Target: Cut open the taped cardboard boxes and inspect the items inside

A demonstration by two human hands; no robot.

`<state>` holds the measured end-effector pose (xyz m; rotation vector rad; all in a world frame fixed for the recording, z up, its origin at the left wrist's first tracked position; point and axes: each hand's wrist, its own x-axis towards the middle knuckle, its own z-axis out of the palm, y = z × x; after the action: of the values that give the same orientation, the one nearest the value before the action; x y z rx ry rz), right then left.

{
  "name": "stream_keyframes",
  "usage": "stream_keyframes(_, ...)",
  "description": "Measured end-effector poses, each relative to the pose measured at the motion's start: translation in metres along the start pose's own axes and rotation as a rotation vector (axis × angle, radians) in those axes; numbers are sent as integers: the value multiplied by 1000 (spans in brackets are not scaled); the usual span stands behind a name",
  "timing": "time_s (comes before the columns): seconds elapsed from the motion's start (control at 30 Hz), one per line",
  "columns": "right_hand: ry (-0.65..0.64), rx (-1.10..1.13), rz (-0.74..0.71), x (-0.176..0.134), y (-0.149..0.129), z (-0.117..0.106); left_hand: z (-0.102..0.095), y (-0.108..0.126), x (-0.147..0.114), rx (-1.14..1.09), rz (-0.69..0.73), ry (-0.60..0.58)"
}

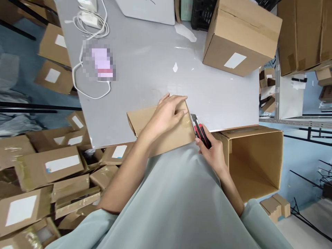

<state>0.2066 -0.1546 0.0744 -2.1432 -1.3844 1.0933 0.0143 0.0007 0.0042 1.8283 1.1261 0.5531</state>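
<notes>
At the grey surface's (145,69) near edge, my left hand (168,113) lies open across a cardboard box (176,138); my right hand (214,150) grips a red-and-black knife (201,133) beside it.

Box (171,138): matt cardboard, glossy tape (187,121) on it. Cutter (202,135) at its 3 o'clock: plastic body, metal-looking tip (194,119). Table (145,69) toward 12 o'clock: smooth, faintly glossy.

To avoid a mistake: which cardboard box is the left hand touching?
The small box at the table's near edge, under the left hand. The labelled tabletop box farther back and the large open box to the right lie apart from that hand.
</notes>
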Motion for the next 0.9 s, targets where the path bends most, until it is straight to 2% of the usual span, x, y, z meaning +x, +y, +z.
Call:
stream_keyframes(0.2, 89, -372, -55, -8, -15, 4, 0, -12, 4, -97, 28, -19)
stream_keyframes(0.33, 77, -456, -66, -7, -18, 11, 3, -19, 5, -160, 46, -2)
stream_keyframes(0.53, 156, -576, -45, -12, -23, 27, 7, -24, 3, -151, 95, 11)
stream_keyframes(0.63, 175, -665, -17, -19, -36, 35, 7, -24, 2, -158, 101, 4)
stream_keyframes(0.7, 144, -750, 37, -20, -49, 41, 7, -22, 1, -166, 104, -1)
stream_keyframes(0.8, 98, -856, 113, -16, -71, 48, 7, -19, 0, -160, 111, -5)
stream_keyframes(0.9, 111, -918, 140, -13, -85, 51, 9, -17, -1, -154, 113, 13)
